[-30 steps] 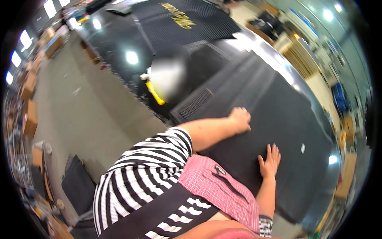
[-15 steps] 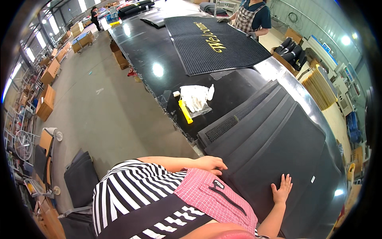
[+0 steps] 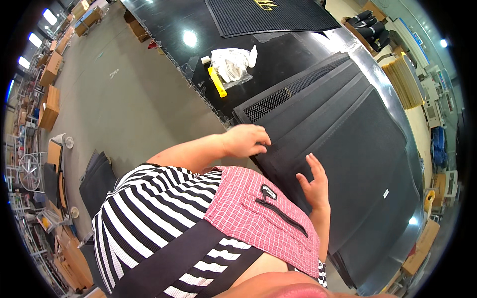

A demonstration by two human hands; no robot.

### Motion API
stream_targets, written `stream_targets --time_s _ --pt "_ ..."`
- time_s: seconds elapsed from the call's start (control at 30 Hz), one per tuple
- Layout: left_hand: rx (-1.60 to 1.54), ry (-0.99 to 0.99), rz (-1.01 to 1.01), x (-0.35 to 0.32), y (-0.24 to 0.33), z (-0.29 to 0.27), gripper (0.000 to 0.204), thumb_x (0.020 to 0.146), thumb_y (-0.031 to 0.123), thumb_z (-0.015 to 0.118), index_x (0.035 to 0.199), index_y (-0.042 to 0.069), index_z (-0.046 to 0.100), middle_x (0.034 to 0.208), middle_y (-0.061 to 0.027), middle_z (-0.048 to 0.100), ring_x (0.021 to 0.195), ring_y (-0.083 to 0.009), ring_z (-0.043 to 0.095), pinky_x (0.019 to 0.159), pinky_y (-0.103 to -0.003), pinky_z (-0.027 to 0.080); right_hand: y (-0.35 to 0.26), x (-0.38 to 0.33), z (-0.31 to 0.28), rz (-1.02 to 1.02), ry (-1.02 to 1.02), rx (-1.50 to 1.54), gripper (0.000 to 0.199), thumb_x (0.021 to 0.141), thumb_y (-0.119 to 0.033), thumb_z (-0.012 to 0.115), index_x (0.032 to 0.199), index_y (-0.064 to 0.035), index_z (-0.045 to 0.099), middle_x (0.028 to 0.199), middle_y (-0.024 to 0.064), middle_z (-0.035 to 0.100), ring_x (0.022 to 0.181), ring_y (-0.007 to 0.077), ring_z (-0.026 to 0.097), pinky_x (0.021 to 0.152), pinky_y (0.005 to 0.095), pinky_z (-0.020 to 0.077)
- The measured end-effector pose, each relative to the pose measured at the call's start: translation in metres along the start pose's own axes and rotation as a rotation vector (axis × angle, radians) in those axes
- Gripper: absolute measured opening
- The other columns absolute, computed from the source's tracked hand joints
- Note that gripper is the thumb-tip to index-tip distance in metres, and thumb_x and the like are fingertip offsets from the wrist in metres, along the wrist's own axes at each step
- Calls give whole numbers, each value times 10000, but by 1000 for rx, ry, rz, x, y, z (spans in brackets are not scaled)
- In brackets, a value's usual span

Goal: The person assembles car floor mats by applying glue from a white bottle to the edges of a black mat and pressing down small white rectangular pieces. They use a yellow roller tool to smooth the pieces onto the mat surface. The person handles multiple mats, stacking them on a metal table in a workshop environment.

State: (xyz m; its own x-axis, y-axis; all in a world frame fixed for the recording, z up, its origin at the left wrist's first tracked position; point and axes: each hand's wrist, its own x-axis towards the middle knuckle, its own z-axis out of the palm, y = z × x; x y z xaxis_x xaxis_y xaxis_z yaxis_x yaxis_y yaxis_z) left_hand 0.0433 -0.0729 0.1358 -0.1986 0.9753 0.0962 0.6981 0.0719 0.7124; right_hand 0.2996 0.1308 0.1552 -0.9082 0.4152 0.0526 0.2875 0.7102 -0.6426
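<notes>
A fanned stack of dark grey-black mats [image 3: 365,159] lies on the table, its edges stepped on the far left side. The outermost one is a mat with an open mesh pattern [image 3: 283,99]. My left hand [image 3: 247,140] hovers at the stack's near left edge, fingers loosely bent, holding nothing; whether its fingertips touch a mat I cannot tell. Over the near part of the top mat my right hand [image 3: 316,185] is raised, palm partly turned left, thumb and fingers apart. A small white label [image 3: 385,193] sits on the stack's right part.
On the black tabletop [image 3: 169,25] beyond the stack are a yellow-handled tool [image 3: 217,82], white cloth in a clear bag [image 3: 231,64] and a white bottle [image 3: 253,56]. Farther off lies a ribbed mat with yellow lettering [image 3: 278,20]. More dark mats [image 3: 99,181] stand on the floor at left.
My right hand has come off the top mat and moved left, closer to my left hand. The view has tilted down, and the co-worker across the table is out of sight.
</notes>
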Motion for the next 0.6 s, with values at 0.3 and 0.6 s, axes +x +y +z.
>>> stream_targets --time_s 0.3,0.6 --pt "192 632 -441 72 -93 -151 299 844 300 760 970 29 744 945 -141 749 871 -256 717 777 -363 545 -3 -38 -1 138 104 197 493 851 -99 754 1319 -22 622 1386 152 615 1311 291 560 1114 386 413" --pt "301 372 -862 190 -170 -133 583 771 482 801 1139 35 734 1217 -182 699 1166 -321 660 967 -411 532 -30 -13 51 266 214 336 465 821 -97 766 1260 -1 648 1249 181 679 1166 310 651 1019 376 494"
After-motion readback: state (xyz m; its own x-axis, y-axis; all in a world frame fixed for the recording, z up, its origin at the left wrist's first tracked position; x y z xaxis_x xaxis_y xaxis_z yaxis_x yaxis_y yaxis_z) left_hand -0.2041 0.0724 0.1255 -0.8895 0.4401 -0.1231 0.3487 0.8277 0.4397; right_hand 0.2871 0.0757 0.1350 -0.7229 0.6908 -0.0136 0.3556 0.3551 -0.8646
